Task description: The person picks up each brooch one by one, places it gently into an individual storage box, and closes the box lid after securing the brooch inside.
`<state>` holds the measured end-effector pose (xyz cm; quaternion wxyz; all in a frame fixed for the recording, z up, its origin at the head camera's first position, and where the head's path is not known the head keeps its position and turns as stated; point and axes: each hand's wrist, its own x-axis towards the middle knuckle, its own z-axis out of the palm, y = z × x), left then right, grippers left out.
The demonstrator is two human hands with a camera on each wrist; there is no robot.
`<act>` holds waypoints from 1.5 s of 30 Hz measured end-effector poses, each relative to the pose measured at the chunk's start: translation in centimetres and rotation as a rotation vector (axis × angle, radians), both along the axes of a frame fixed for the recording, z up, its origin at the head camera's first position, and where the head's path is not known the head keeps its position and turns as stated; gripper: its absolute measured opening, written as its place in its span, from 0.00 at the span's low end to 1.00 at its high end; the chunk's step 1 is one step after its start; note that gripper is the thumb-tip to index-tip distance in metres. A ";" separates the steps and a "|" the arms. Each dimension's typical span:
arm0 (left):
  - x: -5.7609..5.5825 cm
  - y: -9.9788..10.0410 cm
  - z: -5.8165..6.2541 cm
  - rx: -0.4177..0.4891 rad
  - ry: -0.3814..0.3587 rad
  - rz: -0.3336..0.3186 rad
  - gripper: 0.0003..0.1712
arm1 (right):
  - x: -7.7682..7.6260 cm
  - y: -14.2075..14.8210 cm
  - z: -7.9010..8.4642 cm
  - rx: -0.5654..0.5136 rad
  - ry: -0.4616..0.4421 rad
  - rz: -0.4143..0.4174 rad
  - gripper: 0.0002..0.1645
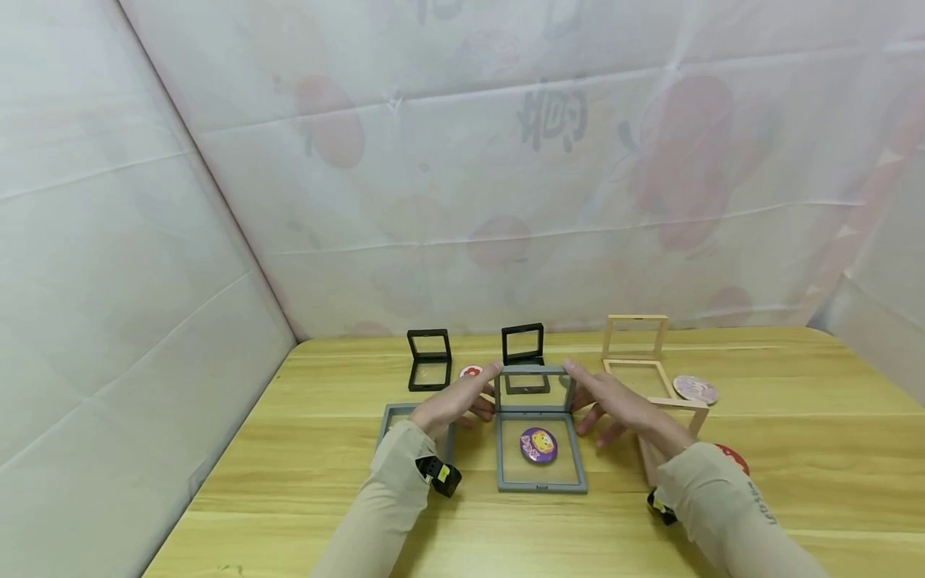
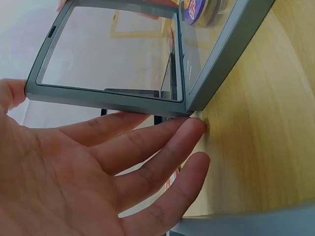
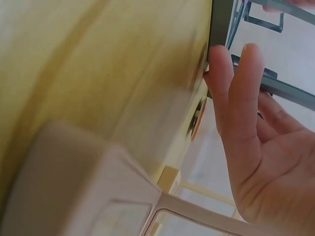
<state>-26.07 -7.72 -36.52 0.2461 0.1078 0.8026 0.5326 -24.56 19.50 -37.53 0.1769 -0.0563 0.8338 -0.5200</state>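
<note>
A grey display case (image 1: 542, 486) with clear film panes stands unfolded on the table, its lid (image 2: 113, 101) upright. A round purple badge (image 1: 538, 445) with a yellow cartoon figure lies on its lower pane. At the lid's left side is my left hand (image 1: 458, 401), thumb at the top corner and nearly straight fingers touching the side down by the hinge. My right hand (image 1: 625, 405) touches the opposite side, its extended fingers (image 3: 246, 88) close to the hinge. The right thumb is out of the right wrist view.
Another grey case (image 1: 393, 411) lies by my left wrist. Two black cases (image 1: 429, 385) stand behind, with a red-flowered badge (image 1: 471, 370) between them. To the right are a beige case (image 1: 636, 319), a pinkish case (image 1: 697, 413), a pale badge (image 1: 695, 389) and a red badge (image 1: 733, 457).
</note>
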 end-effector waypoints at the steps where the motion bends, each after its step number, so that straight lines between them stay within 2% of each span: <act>1: 0.0 0.0 0.0 0.003 -0.001 -0.004 0.45 | 0.0 0.1 0.0 0.000 -0.005 0.012 0.54; 10: -0.2 -0.2 -0.1 0.007 0.000 -0.033 0.45 | -0.1 0.7 0.3 -0.011 -0.035 0.083 0.51; 18: -0.2 -0.4 -0.1 -0.003 0.029 -0.092 0.45 | 0.0 1.0 0.6 -0.011 -0.039 0.150 0.48; 31: -0.5 -1.0 -0.2 -0.013 0.044 -0.191 0.43 | 0.3 -0.3 1.7 0.087 -0.070 0.155 0.52; 36: -0.6 -1.3 -0.1 -0.037 0.053 -0.238 0.39 | 0.4 0.0 1.7 0.062 -0.102 0.158 0.49; 40: -0.8 -1.5 0.1 -0.062 0.057 -0.274 0.39 | 0.4 0.3 1.6 0.053 -0.099 0.167 0.51; 45: -0.9 -1.7 0.4 -0.107 0.024 -0.308 0.39 | 0.3 0.4 1.4 0.082 -0.088 0.191 0.54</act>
